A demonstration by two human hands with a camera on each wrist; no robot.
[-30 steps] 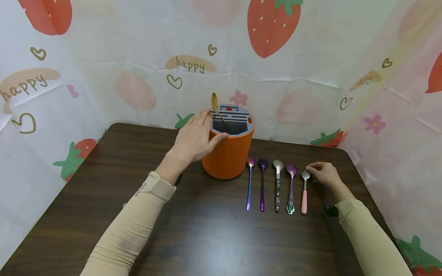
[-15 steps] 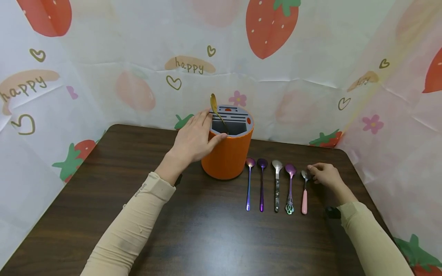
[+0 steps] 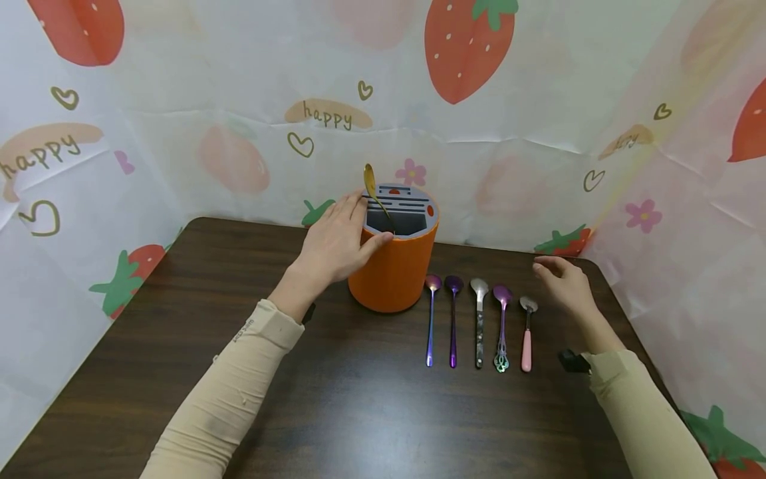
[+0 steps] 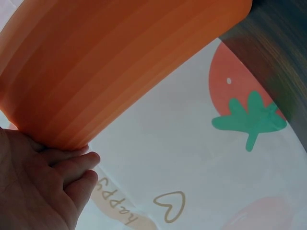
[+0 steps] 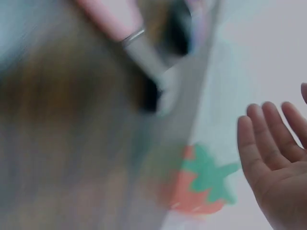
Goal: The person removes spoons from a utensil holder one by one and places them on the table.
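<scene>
My left hand (image 3: 336, 243) holds the upper left of an orange utensil holder (image 3: 391, 276), fingers at its side and thumb at the front rim. In the left wrist view, bent fingers touch the orange wall at its top edge. A gold spoon (image 3: 370, 178) leans out of the holder's large compartment. My right hand (image 3: 564, 286) is raised with nothing in it, apart from the pink-handled spoon (image 3: 526, 342). In the right wrist view its fingers are extended. The pink-handled spoon lies on the table, rightmost in a row.
To its left lie a purple spoon with an ornate handle (image 3: 502, 326), a dark-handled silver spoon (image 3: 479, 319), a dark purple spoon (image 3: 453, 326) and a blue-purple spoon (image 3: 430, 326). A strawberry-printed cloth (image 3: 239, 80) stands behind the dark wooden table (image 3: 335, 399).
My right hand has left the pink-handled spoon's bowl and risen toward the back of the table. That spoon has shifted slightly and lies straighter. My left hand has kept its place.
</scene>
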